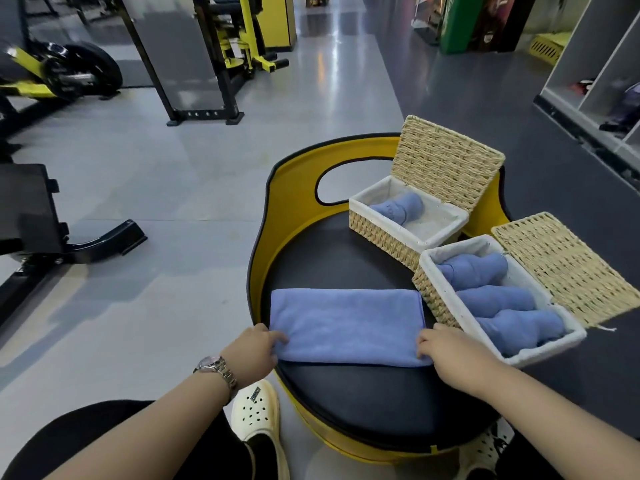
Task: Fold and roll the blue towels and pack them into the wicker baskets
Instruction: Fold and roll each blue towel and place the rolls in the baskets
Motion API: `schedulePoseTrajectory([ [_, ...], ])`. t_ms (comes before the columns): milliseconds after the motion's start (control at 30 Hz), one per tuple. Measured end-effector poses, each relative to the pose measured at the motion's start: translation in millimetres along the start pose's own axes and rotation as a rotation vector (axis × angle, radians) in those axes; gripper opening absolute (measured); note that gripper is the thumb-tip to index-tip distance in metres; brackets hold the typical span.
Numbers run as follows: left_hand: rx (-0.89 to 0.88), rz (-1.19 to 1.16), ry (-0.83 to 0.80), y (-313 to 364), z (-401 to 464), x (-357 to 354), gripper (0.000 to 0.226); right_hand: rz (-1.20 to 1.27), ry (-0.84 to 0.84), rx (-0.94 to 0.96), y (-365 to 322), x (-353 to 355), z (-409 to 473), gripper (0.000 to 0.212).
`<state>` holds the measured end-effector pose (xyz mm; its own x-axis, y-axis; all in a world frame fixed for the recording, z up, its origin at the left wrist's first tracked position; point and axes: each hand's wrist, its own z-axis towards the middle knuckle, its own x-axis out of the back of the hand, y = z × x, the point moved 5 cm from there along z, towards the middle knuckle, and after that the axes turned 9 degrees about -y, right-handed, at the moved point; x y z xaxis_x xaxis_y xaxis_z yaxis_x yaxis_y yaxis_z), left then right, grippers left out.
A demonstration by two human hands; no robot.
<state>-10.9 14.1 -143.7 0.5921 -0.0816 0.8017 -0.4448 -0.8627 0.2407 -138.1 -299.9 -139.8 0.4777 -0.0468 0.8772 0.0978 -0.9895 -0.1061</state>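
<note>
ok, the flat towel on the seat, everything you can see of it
The flat towel is plain light blue, soft and fleecy like microfibre, folded into a long rectangle with layered edges showing at its right end. It lies flat on the black padded seat, its right end almost against the near wicker basket. The left hand pinches its near left corner, the right hand its near right corner.

We find almost no words we can read here. The rolled blue towel (pixel 398 210) in the far wicker basket (pixel 388 237) has some letters pressed into its cloth, but they are too faint for us to spell out. The white shoe (pixel 256 414) has a small dark tag on its strap, and the writing on it is too tiny. The watch (pixel 213 365) face is too blurry for us to read.
</note>
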Motion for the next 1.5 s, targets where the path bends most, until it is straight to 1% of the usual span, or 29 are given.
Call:
schedulePoseTrajectory([
  [67, 0.061, -0.183, 0.058, 0.4, -0.2, 1.7, 0.023, 0.029, 0.004, -0.041, 0.8, 4.5, 0.2, 0.020],
  [100, 0.097, -0.221, 0.096, 0.5, 0.6, 2.7, 0.023, 0.054, 0.020, -0.064, 1.3, 4.8, 2.3, 0.014],
  [133, 0.142, -0.222, 0.125, 1.8, 0.8, 4.9, 0.024, 0.087, 0.022, -0.089, 3.7, 3.1, 7.0, 0.017],
  [167, 0.194, -0.209, 0.150, 4.0, 1.0, 7.4, 0.024, 0.111, 0.032, -0.081, 3.0, 6.0, 10.2, 0.032],
  [200, 0.238, -0.182, 0.170, 8.0, 0.4, 11.1, 0.028, 0.131, 0.063, -0.086, 2.3, 10.7, 13.3, 0.037],
  [267, 0.301, -0.093, 0.115, 16.6, 0.2, 13.1, 0.038, 0.123, 0.125, -0.060, -5.8, 19.5, 14.3, 0.022],
  [333, 0.328, -0.047, 0.026, 23.6, 0.7, 11.9, 0.043, 0.099, 0.159, -0.059, -10.8, 23.9, 16.3, 0.028],
  [367, 0.344, -0.089, 0.004, 22.9, 2.5, 10.1, 0.044, 0.086, 0.150, -0.068, -11.4, 24.3, 18.6, 0.028],
  [433, 0.366, -0.217, 0.022, 15.9, 8.2, 5.2, 0.046, 0.071, 0.128, -0.086, -11.4, 22.9, 23.8, 0.025],
  [500, 0.367, -0.293, 0.062, 12.5, 10.0, 3.1, 0.047, 0.073, 0.098, -0.117, -10.3, 27.1, 27.6, 0.011],
  [533, 0.367, -0.297, 0.067, 12.6, 9.2, 1.9, 0.047, 0.073, 0.140, -0.096, -12.9, 33.5, 28.6, 0.018],
  [567, 0.366, -0.289, 0.075, 13.0, 8.3, 1.6, 0.045, 0.091, 0.144, -0.096, -13.3, 35.1, 27.4, 0.019],
  [600, 0.363, -0.290, 0.096, 13.9, 7.0, 3.3, 0.040, 0.126, 0.181, -0.067, -18.8, 42.4, 25.1, 0.014],
  [633, 0.352, -0.303, 0.122, 14.5, 6.3, 5.3, 0.032, 0.113, 0.125, -0.101, -21.6, 42.7, 22.1, 0.020],
  [667, 0.339, -0.329, 0.147, 16.2, 5.9, 7.8, 0.025, 0.132, 0.121, -0.132, -20.4, 40.9, 22.7, 0.028],
  [700, 0.326, -0.360, 0.177, 17.9, 6.2, 10.5, 0.024, 0.145, 0.127, -0.135, -17.9, 39.1, 24.7, 0.032],
  [767, 0.283, -0.440, 0.264, 28.8, 4.7, 18.7, 0.028, 0.178, 0.194, -0.110, -21.2, 45.5, 19.7, 0.034],
  [833, 0.188, -0.522, 0.394, 50.9, -0.1, 32.4, 0.028, 0.218, 0.199, -0.101, -19.7, 47.7, 17.3, 0.033],
  [933, 0.000, -0.610, 0.515, 95.2, -7.8, 49.5, 0.027, 0.481, 0.155, -0.117, -21.2, 51.8, 16.1, 0.027],
  [1000, -0.118, -0.562, 0.511, 126.9, -7.3, 51.3, 0.019, 0.687, 0.190, -0.096, -25.3, 56.4, 19.0, 0.033],
  [1067, -0.190, -0.416, 0.465, 157.1, -3.2, 44.9, 0.011, 0.860, 0.287, -0.142, -22.3, 62.8, 21.9, 0.040],
  [1133, -0.274, -0.297, 0.424, 184.0, 0.9, 35.6, 0.013, 1.013, 0.436, -0.185, -13.9, 73.6, 19.1, 0.061],
  [1167, -0.329, -0.257, 0.393, 195.8, 3.5, 29.6, 0.015, 1.022, 0.505, -0.192, -8.8, 76.7, 17.5, 0.071],
  [1233, -0.456, -0.182, 0.291, 214.8, 10.2, 13.8, 0.026, 0.826, 0.587, -0.262, -0.4, 80.9, 13.4, 0.065],
  [1300, -0.524, -0.080, 0.218, 223.2, 19.1, -1.0, 0.039, 0.427, 0.670, -0.318, 2.7, 83.2, 10.8, 0.057],
  [1333, -0.517, -0.033, 0.214, 222.3, 22.4, -5.7, 0.040, 0.267, 0.671, -0.282, 0.4, 84.1, 12.7, 0.052],
  [1367, -0.502, 0.026, 0.253, 218.5, 25.4, -9.5, 0.036, 0.163, 0.640, -0.220, -0.6, 80.8, 18.9, 0.047],
  [1433, -0.472, 0.148, 0.342, 206.9, 28.9, -15.9, 0.029, 0.041, 0.488, -0.068, -3.1, 65.7, 34.4, 0.040],
  [1500, -0.439, 0.222, 0.336, 190.5, 31.2, -23.4, 0.026, -0.058, 0.285, -0.045, -5.3, 52.4, 43.4, 0.043],
])
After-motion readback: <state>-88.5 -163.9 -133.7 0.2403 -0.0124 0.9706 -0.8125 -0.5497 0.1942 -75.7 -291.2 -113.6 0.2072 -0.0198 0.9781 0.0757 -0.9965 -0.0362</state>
